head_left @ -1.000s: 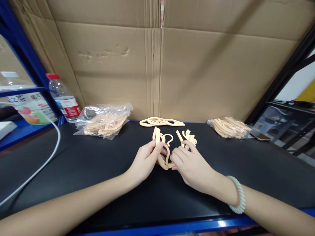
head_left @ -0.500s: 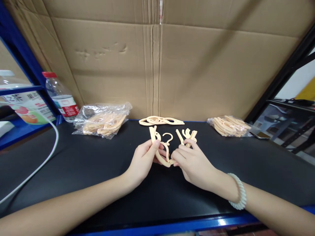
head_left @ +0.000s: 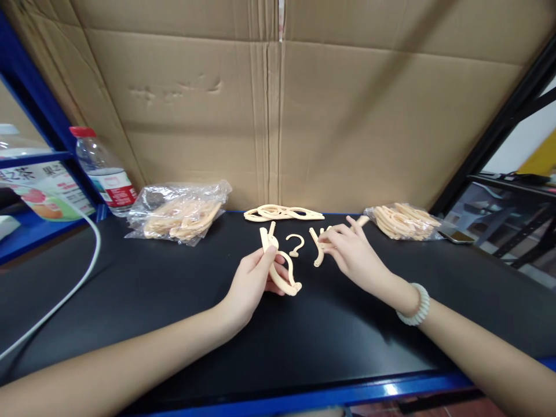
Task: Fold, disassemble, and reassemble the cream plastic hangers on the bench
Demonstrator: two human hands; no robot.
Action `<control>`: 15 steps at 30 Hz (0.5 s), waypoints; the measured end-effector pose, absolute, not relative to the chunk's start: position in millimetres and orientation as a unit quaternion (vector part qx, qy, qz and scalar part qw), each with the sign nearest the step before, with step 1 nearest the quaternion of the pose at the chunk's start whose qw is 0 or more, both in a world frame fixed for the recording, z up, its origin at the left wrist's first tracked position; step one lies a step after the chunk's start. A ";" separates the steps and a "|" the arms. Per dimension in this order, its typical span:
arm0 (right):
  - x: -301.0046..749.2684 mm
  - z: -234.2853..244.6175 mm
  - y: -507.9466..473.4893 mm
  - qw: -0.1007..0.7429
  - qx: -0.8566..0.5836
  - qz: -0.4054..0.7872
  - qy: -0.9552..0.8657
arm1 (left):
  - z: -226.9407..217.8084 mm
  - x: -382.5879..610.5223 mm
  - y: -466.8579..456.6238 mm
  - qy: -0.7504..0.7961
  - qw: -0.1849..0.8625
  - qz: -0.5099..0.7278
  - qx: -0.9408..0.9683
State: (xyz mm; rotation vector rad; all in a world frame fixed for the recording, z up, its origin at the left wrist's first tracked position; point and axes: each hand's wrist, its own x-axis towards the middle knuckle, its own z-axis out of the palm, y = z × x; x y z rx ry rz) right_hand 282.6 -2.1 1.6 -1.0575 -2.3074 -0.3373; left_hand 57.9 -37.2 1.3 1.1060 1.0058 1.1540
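Black surface [head_left: 243, 359], cardboard [head_left: 186, 98] behind, red-capped bottle [head_left: 113, 182] far left. Left hand [head_left: 249, 275] gripping beige pieces [head_left: 280, 281] near hook [head_left: 294, 253]; right hand [head_left: 354, 252] at loose pieces [head_left: 318, 258], grip unclear.

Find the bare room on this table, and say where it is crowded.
Table lies free between cable and left forearm, between right forearm and phone, and between both forearms. Crowded: at the right hand, among loose pieces, with the hook nearby.

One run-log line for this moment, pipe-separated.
left hand: holding curved beige plastic-looking frame | right hand: at loose beige pieces, grip unclear | small beige hook: on black tabletop between hands
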 end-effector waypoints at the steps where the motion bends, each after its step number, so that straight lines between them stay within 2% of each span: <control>1: 282.1 0.4 -2.0 0.279 -0.392 -0.134 -0.867 | 1.2 57.8 -36.9 0.433 0.587 0.495 0.472; 7: 270.0 -5.3 -7.9 0.253 -0.364 -0.099 -0.891 | 2.1 58.4 -36.4 0.435 0.591 0.491 0.470; 15: 268.0 -11.0 -2.6 0.280 -0.317 -0.020 -0.906 | 0.6 58.5 -36.1 0.433 0.594 0.483 0.475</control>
